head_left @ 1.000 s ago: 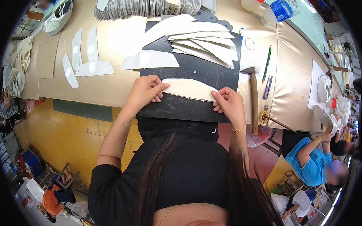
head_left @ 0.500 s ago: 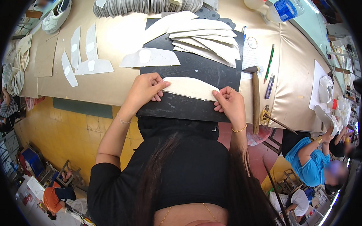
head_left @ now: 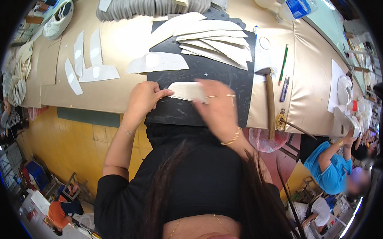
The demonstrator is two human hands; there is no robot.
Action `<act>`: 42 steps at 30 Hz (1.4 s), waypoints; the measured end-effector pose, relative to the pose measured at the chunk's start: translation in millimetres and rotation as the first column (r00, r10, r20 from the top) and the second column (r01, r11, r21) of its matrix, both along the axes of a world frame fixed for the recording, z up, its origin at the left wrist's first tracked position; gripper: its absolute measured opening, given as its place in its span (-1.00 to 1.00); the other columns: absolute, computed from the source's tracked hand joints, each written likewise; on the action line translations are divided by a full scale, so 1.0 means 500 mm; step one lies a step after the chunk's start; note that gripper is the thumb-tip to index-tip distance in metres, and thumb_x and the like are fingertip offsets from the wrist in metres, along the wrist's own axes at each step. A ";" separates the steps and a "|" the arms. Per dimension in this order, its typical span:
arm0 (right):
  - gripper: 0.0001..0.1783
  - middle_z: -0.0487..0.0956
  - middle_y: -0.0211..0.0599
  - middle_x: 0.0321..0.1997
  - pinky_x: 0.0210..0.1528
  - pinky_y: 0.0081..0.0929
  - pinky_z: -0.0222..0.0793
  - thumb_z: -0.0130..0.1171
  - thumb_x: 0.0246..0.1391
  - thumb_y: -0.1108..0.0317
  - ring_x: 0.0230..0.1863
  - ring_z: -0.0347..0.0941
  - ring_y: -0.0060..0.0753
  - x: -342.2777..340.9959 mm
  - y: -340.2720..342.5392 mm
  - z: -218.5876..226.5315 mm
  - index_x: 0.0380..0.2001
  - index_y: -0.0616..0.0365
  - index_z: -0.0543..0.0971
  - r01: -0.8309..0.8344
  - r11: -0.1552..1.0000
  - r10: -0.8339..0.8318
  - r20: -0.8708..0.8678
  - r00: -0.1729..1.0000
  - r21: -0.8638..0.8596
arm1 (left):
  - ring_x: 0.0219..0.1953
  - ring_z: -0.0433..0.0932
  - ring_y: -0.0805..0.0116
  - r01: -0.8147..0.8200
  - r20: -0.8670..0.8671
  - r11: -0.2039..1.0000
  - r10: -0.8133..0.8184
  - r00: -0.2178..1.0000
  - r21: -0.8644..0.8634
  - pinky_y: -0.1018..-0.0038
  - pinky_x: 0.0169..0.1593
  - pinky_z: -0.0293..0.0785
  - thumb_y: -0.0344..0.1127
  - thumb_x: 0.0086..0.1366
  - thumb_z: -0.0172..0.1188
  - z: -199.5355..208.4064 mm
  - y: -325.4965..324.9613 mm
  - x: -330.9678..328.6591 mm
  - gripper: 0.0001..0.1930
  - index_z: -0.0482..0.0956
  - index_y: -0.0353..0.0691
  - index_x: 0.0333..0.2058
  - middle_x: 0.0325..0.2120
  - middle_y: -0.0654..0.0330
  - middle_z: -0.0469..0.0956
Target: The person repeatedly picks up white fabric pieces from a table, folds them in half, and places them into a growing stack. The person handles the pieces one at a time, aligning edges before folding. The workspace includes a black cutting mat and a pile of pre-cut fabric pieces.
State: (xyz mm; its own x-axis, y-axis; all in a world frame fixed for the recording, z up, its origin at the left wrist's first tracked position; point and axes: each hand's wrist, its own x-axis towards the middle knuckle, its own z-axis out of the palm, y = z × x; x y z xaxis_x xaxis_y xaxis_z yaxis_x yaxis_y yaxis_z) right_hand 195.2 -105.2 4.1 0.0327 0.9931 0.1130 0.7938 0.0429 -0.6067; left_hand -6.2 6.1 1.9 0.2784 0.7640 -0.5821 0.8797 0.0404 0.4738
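On the black work mat (head_left: 170, 112) in front of me lies a long, curved cream shoe piece (head_left: 185, 89). My left hand (head_left: 145, 97) is closed at its left end, with the tip pinched between thumb and fingers. Across the right half of the piece lies my right hand (head_left: 219, 107), smeared by motion, so its fingers do not show clearly. It hides that end of the piece. Beyond my hands are a fanned stack of similar cream pieces (head_left: 215, 38) and a grey piece with a white patch (head_left: 170, 63).
Right of the mat lie a hammer (head_left: 269, 103), a green pencil (head_left: 283, 66) and a cutter (head_left: 284, 90). Several grey patched pieces (head_left: 98, 73) and a white shoe (head_left: 58, 22) are at left. A row of grey pieces (head_left: 140, 7) and bottles (head_left: 294, 10) stand at the back.
My right hand has left the piece's right end and swung leftward over its middle and right part. My left hand keeps its pinch at the left end.
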 end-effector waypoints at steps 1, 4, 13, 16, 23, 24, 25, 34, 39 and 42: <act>-0.29 0.40 -0.17 0.23 0.35 -0.04 0.09 0.36 -0.05 0.26 0.32 0.24 -0.07 -0.038 0.016 -0.011 0.20 0.08 0.37 -0.127 0.991 0.127 -0.002 0.992 0.037 | -0.74 0.48 0.20 0.003 -0.007 1.000 -0.003 1.000 -0.002 0.34 -0.52 0.40 0.04 0.16 0.33 -0.003 0.001 0.002 -0.51 0.51 -0.28 -0.69 -0.83 0.09 0.44; -0.09 0.13 -0.25 0.48 0.47 0.01 -0.18 0.07 0.09 -0.22 0.49 -0.02 -0.15 -0.115 0.031 -0.088 0.38 0.06 0.16 -0.274 0.960 0.262 0.173 0.949 0.050 | -0.69 0.50 0.09 0.040 0.059 0.997 -0.044 0.997 0.069 0.29 -0.50 0.41 0.04 0.18 0.30 -0.038 0.007 -0.009 -0.52 0.55 -0.31 -0.64 -0.79 0.03 0.47; -0.10 0.05 -0.34 0.52 0.50 -0.08 -0.29 0.02 0.11 -0.24 0.52 -0.10 -0.29 0.008 -0.076 -0.074 0.40 -0.01 0.15 -0.029 0.984 0.091 0.353 0.931 -0.175 | -0.57 0.52 -0.08 0.177 -0.081 0.968 -0.165 0.983 0.179 0.19 -0.46 0.37 0.13 0.15 0.29 -0.017 -0.002 -0.005 -0.44 0.53 -0.32 -0.67 -0.71 -0.09 0.47; -0.10 0.03 -0.31 0.53 0.49 -0.03 -0.33 -0.01 0.13 -0.25 0.53 -0.13 -0.23 0.059 -0.132 -0.068 0.41 0.00 0.12 0.079 0.968 0.025 0.404 0.914 -0.238 | -0.57 0.51 -0.07 0.218 -0.102 0.956 -0.201 0.974 0.196 0.18 -0.45 0.38 0.11 0.17 0.28 -0.015 -0.007 -0.005 -0.50 0.56 -0.30 -0.58 -0.72 -0.05 0.48; -0.19 0.07 -0.03 0.48 0.45 0.02 -0.20 0.20 0.13 0.01 0.50 -0.10 0.05 0.124 -0.168 -0.035 0.36 0.09 0.21 0.309 0.950 -0.271 0.365 0.891 -0.048 | -0.27 0.53 0.02 0.061 0.143 0.816 -0.174 0.974 0.575 0.23 -0.18 0.46 -0.18 0.14 0.38 -0.022 -0.069 0.025 -0.58 0.47 -0.24 -0.11 -0.29 -0.03 0.50; -0.21 0.09 0.00 0.47 0.44 0.01 -0.16 0.25 0.12 0.09 0.49 -0.08 0.08 0.121 -0.154 -0.019 0.35 0.10 0.24 0.294 0.955 -0.288 0.309 0.907 0.026 | -0.22 0.51 0.01 0.088 0.129 0.822 -0.192 0.973 0.563 0.22 -0.14 0.46 -0.20 0.13 0.39 -0.022 -0.076 0.032 -0.57 0.47 -0.25 -0.10 -0.24 -0.04 0.47; -0.30 0.18 -0.02 0.42 0.37 -0.05 0.05 0.33 0.05 0.31 0.40 0.10 0.07 0.106 -0.133 -0.012 0.26 0.15 0.35 0.238 0.970 -0.244 0.141 0.960 0.053 | -0.17 0.50 -0.01 0.112 0.114 0.828 -0.207 0.972 0.550 0.21 -0.10 0.46 -0.22 0.12 0.40 -0.022 -0.082 0.038 -0.56 0.47 -0.26 -0.09 -0.18 -0.04 0.45; -0.64 0.35 -0.22 -0.08 -0.16 -0.51 0.41 0.33 0.03 0.46 -0.25 0.39 -0.45 -0.045 -0.035 -0.035 -0.09 0.17 0.48 0.078 0.994 -0.024 -0.569 0.822 0.071 | -0.28 0.53 0.44 -0.106 0.626 0.725 0.650 0.431 -0.681 0.49 -0.15 0.45 -0.35 0.27 0.30 -0.032 -0.057 0.012 -0.80 0.53 -0.27 -0.20 -0.35 0.24 0.58; -0.64 0.33 -0.25 -0.19 -0.16 -0.48 0.36 0.44 -0.04 0.31 -0.26 0.35 -0.37 -0.042 -0.037 -0.041 -0.33 0.18 0.43 0.114 0.990 -0.039 -0.630 0.776 0.080 | -0.29 0.49 0.52 0.031 0.585 0.602 0.760 0.284 -0.798 0.53 -0.15 0.43 -0.28 0.30 0.29 -0.048 -0.084 0.024 -0.84 0.58 -0.22 -0.25 -0.35 0.28 0.57; -0.58 0.32 -0.26 -0.22 -0.13 -0.44 0.33 0.47 -0.08 0.23 -0.22 0.33 -0.33 -0.030 -0.039 -0.047 -0.46 0.17 0.39 0.113 0.988 -0.024 -0.610 0.792 0.109 | -0.31 0.49 0.52 0.065 0.597 0.609 0.743 0.304 -0.791 0.52 -0.17 0.44 -0.28 0.29 0.29 -0.032 -0.095 0.042 -0.85 0.60 -0.24 -0.29 -0.35 0.27 0.57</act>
